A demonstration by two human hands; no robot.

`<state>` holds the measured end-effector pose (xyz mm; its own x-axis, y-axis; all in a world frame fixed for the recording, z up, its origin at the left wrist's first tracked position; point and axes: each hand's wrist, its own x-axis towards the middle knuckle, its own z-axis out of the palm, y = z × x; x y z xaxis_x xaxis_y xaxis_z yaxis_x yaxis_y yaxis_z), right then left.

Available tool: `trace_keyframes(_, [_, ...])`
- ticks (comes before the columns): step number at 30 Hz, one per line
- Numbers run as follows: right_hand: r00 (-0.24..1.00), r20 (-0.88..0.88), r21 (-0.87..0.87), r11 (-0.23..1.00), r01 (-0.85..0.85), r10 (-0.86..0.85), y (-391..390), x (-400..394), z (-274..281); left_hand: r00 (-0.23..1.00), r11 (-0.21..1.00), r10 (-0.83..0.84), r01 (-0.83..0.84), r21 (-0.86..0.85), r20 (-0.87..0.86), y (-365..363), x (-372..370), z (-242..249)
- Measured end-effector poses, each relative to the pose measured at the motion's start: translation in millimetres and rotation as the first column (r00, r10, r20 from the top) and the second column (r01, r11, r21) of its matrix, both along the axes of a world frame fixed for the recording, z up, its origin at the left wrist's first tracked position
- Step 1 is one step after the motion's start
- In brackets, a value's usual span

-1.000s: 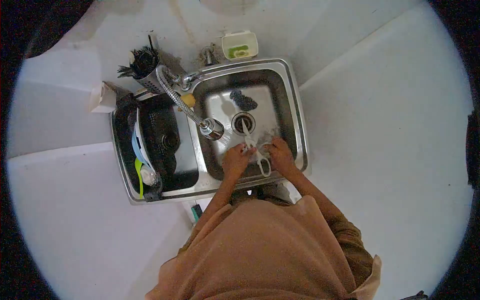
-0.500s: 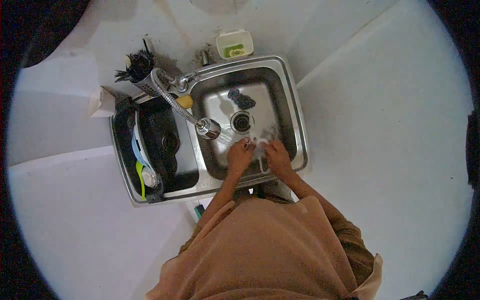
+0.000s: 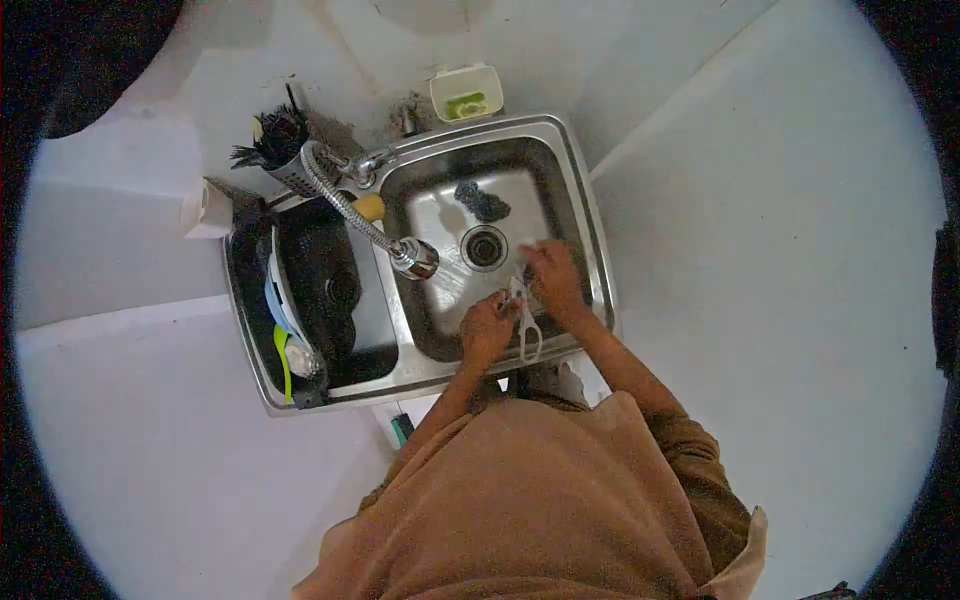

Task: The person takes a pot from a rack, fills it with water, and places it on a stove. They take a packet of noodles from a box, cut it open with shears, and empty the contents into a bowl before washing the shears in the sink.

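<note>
Over the right sink basin (image 3: 425, 335), my left hand (image 3: 488, 327) has its fingers closed on a white looped utensil (image 3: 530, 340), whose open handle loop points toward the front rim. My right hand (image 3: 555, 278) is beside its upper end, fingers curled and slightly blurred; whether it grips anything is unclear. Behind the hands is the round drain (image 3: 485, 248). A dark scrubber (image 3: 482, 201) lies on the basin floor further back. The faucet head (image 3: 415, 258) hangs at the left side of this basin.
The dark left basin (image 3: 375, 365) holds plates (image 3: 283, 290) and a green-handled item (image 3: 281, 350). A utensil holder (image 3: 295, 173) stands behind it. A yellow sponge (image 3: 369, 207) rests on the divider. Behind the sink sits a white container (image 3: 467, 105).
My right hand has moved up and a little right, away from my left hand. My left hand has shifted slightly down and right, and the white utensil shows more clearly between them.
</note>
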<state>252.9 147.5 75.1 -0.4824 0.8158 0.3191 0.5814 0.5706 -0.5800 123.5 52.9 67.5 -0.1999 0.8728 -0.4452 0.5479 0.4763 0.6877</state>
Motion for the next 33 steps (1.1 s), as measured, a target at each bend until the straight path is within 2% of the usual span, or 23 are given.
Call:
trace_keyframes(4, [0.981,-0.049,0.143,0.974,-0.177,0.186,-9.3,-4.2,-13.1,0.996,0.998,0.064,-0.064,0.002,-0.059,2.9,-6.6,25.1])
trace_keyframes(6, [0.993,0.117,-0.029,0.999,-0.027,0.03,11.0,-7.1,-24.9,0.996,0.989,-0.016,0.003,-0.145,-0.09,-1.1,-10.8,35.4])
trace_keyframes(7, [0.992,0.117,-0.027,0.999,-0.034,0.037,21.9,-6.9,-33.0,0.996,0.99,-0.009,-0.004,-0.142,-0.09,-4.5,-10.6,36.1])
trace_keyframes(9, [0.982,-0.126,-0.34,0.936,0.088,-0.138,50.6,-12.0,-44.5,0.996,0.986,0.086,-0.084,-0.147,0.004,-11.0,-11.3,37.9])
trace_keyframes(10, [0.983,-0.13,-0.336,0.939,0.078,-0.128,66.2,-21.7,-36.5,0.995,0.985,0.096,-0.095,-0.142,0.001,-17.4,-11.2,18.4])
trace_keyframes(12, [0.94,-0.179,-0.329,0.918,0.222,-0.291,95.1,-45.8,0.2,0.989,0.99,0.124,-0.118,0.074,-0.084,-31.6,-10.5,-36.6])
trace_keyframes(13, [0.95,-0.207,-0.266,0.948,0.176,-0.234,112.1,-56.2,12.8,0.988,0.989,0.133,-0.126,0.073,-0.085,-29.9,-12.4,-28.9])
trace_keyframes(14, [0.957,-0.232,-0.2,0.971,0.128,-0.174,130.6,-67.1,24.8,0.989,0.993,0.11,-0.113,-0.017,-0.093,-25.2,-14.5,-11.2])
trace_keyframes(15, [0.968,-0.203,-0.127,0.984,0.123,-0.147,147.7,-80.6,39.2,0.991,0.989,0.088,-0.099,-0.107,-0.099,-21.7,-16.3,2.5])
trace_keyframes(16, [0.977,-0.174,-0.052,0.992,0.115,-0.122,165.0,-94.2,47.4,0.99,0.988,0.098,-0.109,-0.106,-0.101,-19.3,-17.3,9.0])
trace_keyframes(17, [0.978,-0.176,-0.05,0.993,0.103,-0.11,186.1,-106.7,45.7,0.986,0.978,0.164,-0.164,-0.129,-0.009,-17.1,-17.6,13.7])
trace_keyframes(18, [0.987,-0.159,0.116,0.992,0.045,-0.026,205.5,-118.6,41.7,0.969,0.963,0.231,-0.216,-0.16,0.084,-16.8,-17.7,15.5])
trace_keyframes(19, [0.99,-0.13,0.274,0.961,-0.018,0.055,211.4,-127.9,41.7,0.966,0.959,0.245,-0.228,-0.166,0.084,-18.0,-18.3,8.5])
trace_keyframes(22, [0.999,-0.03,0.33,0.944,-0.009,0.021,189.7,-142.9,40.5,0.965,0.967,0.251,-0.247,-0.053,0.076,-22.3,-25.4,-21.8])
trace_keyframes(24, [0.999,-0.027,0.064,0.998,-0.02,0.022,139.2,-137.6,14.7,0.897,0.922,0.355,-0.289,-0.259,0.264,-20.0,-36.1,-32.7])
trace_keyframes(25, [0.995,0.092,-0.243,0.97,-0.026,0.049,105.0,-128.6,4.3,0.89,0.915,0.371,-0.302,-0.266,0.267,-16.5,-39.1,-24.8])
trace_keyframes(26, [0.986,0.082,-0.368,0.924,-0.105,0.144,77.6,-117.3,-24.1,0.896,0.893,0.396,-0.324,-0.313,0.202,-11.2,-44.0,-8.6])
trace_keyframes(27, [0.984,-0.014,-0.784,0.609,-0.123,0.18,52.7,-108.7,-32.8,0.9,0.867,0.415,-0.346,-0.358,0.133,-10.7,-46.6,-0.7])
trace_keyframes(28, [0.978,-0.046,-0.859,0.492,-0.143,0.203,31.2,-101.2,-40.9,0.896,0.861,0.424,-0.354,-0.365,0.131,-16.2,-45.6,-9.8])
trace_keyframes(29, [0.973,-0.079,-0.917,0.367,-0.157,0.219,15.5,-96.1,-48.1,0.8,0.847,0.524,-0.452,-0.28,0.291,-22.8,-43.0,-26.9])
trace_keyframes(30, [0.972,-0.078,-0.919,0.362,-0.157,0.223,5.6,-94.0,-52.5,0.677,0.806,0.581,-0.553,-0.209,0.452,-26.1,-40.8,-33.7])
trace_keyframes(32, [0.926,0.064,-0.656,0.715,-0.243,0.373,-7.1,-91.8,-61.2,0.658,0.801,0.59,-0.553,-0.232,0.467,-26.8,-38.4,-48.2])
trace_keyframes(33, [0.926,0.065,-0.655,0.716,-0.241,0.371,-6.3,-93.5,-56.7,0.642,0.797,0.595,-0.549,-0.252,0.484,-25.3,-38.3,-54.1])
